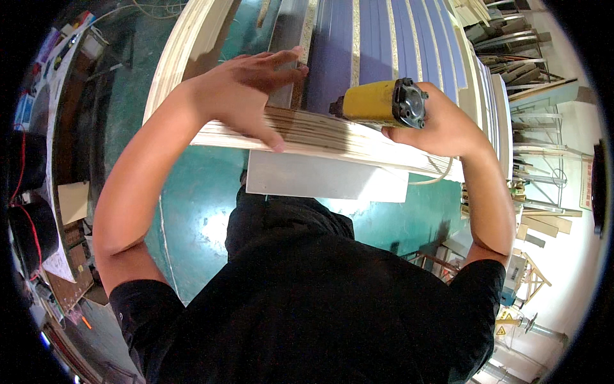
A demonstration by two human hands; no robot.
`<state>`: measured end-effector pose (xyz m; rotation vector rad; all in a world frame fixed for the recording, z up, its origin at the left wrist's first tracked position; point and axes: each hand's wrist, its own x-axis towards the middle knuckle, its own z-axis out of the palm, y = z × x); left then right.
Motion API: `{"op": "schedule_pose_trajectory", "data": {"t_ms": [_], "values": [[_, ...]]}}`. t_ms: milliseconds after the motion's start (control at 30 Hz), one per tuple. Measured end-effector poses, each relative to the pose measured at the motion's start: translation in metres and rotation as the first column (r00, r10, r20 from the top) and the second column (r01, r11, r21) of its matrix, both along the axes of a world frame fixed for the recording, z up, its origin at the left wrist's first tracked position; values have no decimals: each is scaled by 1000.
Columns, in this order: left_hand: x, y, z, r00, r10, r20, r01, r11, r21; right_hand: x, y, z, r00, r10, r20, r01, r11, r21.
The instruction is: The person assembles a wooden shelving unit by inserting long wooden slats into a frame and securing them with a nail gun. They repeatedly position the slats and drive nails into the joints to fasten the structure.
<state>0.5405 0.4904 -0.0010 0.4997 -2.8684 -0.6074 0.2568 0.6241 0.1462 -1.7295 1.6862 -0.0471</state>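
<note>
My right hand (pixel 448 125) is wrapped round a yellow air nail gun (pixel 371 104) with a dark metal cap. The nail gun lies level above the near rail of a layered wood frame (pixel 320 132), its narrow end pointing left. My left hand (pixel 236 93) reaches over the frame's near left corner, fingers stretched out and thumb lowered by the rail's front side. Its fingertips are by a chipboard strip (pixel 307 32); whether they touch it I cannot tell. Blue-violet panels (pixel 374 38) run lengthwise between several such strips.
A pale board (pixel 326 178) juts out below the near rail, before my legs. A thin hose (pixel 441 178) hangs under the frame's right corner. A cluttered bench (pixel 64 109) stands at the left, stacked boards (pixel 511 64) at the right, on a green floor (pixel 198 185).
</note>
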Motion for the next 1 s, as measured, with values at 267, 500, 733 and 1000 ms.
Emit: {"op": "schedule_pose_trajectory", "data": {"t_ms": [267,500,733,1000], "values": [[-55,-30,16,984,-74,163,124,938,-322,-1,6,2,990,-18,140,22,999,-23],[-74,-31,-7,886,-204,417,276,954,-120,-11,35,16,984,-121,133,135,986,-99],[-81,-50,-72,952,-288,100,293,955,-41,-20,44,4,977,-18,211,51,987,-155],[-80,-41,-50,917,-338,212,395,843,-365,-17,36,6,982,29,185,-3,990,-138]]}}
